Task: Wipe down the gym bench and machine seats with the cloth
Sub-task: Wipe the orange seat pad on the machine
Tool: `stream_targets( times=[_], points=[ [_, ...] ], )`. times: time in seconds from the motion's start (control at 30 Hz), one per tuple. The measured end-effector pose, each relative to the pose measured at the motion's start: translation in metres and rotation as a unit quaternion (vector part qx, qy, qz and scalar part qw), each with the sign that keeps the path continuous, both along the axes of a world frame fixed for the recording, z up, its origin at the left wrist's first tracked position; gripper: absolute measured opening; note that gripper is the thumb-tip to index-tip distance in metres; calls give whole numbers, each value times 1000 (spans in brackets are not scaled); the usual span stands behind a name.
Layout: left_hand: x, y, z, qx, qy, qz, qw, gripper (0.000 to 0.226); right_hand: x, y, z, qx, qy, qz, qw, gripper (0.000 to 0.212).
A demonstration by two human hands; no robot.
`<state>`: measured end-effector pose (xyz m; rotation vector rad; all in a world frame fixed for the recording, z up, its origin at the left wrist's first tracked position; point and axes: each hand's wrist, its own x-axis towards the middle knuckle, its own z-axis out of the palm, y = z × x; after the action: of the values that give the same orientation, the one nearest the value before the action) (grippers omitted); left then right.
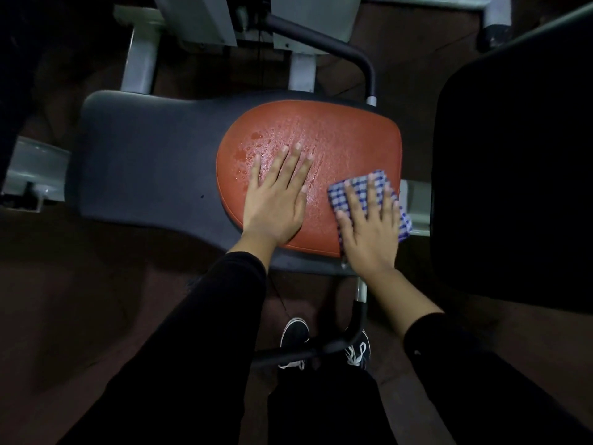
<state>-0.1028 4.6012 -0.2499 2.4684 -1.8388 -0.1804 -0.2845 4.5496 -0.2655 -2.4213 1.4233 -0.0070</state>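
Observation:
A machine seat lies below me: a dark grey pad (pixel 144 162) with an orange-red cushion (pixel 337 130) on its right part. The orange cushion is wet, with droplets and streaks near its middle. My left hand (pixel 276 197) rests flat on the cushion, fingers straight and spread. My right hand (pixel 369 226) presses a folded blue-and-white checked cloth (pixel 340 194) onto the cushion's right front edge, fingers straight on top of it. Part of the cloth hangs past the seat's edge.
A black curved handle bar (pixel 346 56) rises behind the seat, and another black bar (pixel 321 348) crosses above my shoes. White-grey machine frame parts (pixel 192 17) stand at the back and left. A large black pad (pixel 513 175) fills the right side.

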Motion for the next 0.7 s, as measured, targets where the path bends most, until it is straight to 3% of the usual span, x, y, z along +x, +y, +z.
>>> stream_targets(
  times=[0.1,0.23,0.33,0.5,0.7],
  points=[
    [1,0,1,4,-6,0,1000,55,-23,31,-6,-22,2,91,996,52],
    [0,0,1,3,-10,0,1000,55,-68,30,-13,-11,9,127,992,50],
    [0,0,1,2,-1,1,1000,55,-69,5,-8,16,24,100,995,53],
    [0,-1,1,2,3,1,1000,55,-2,-23,5,25,6,9,1000,57],
    [1,-1,1,2,-6,0,1000,54,-20,25,-1,-4,-4,156,988,51]
  ],
)
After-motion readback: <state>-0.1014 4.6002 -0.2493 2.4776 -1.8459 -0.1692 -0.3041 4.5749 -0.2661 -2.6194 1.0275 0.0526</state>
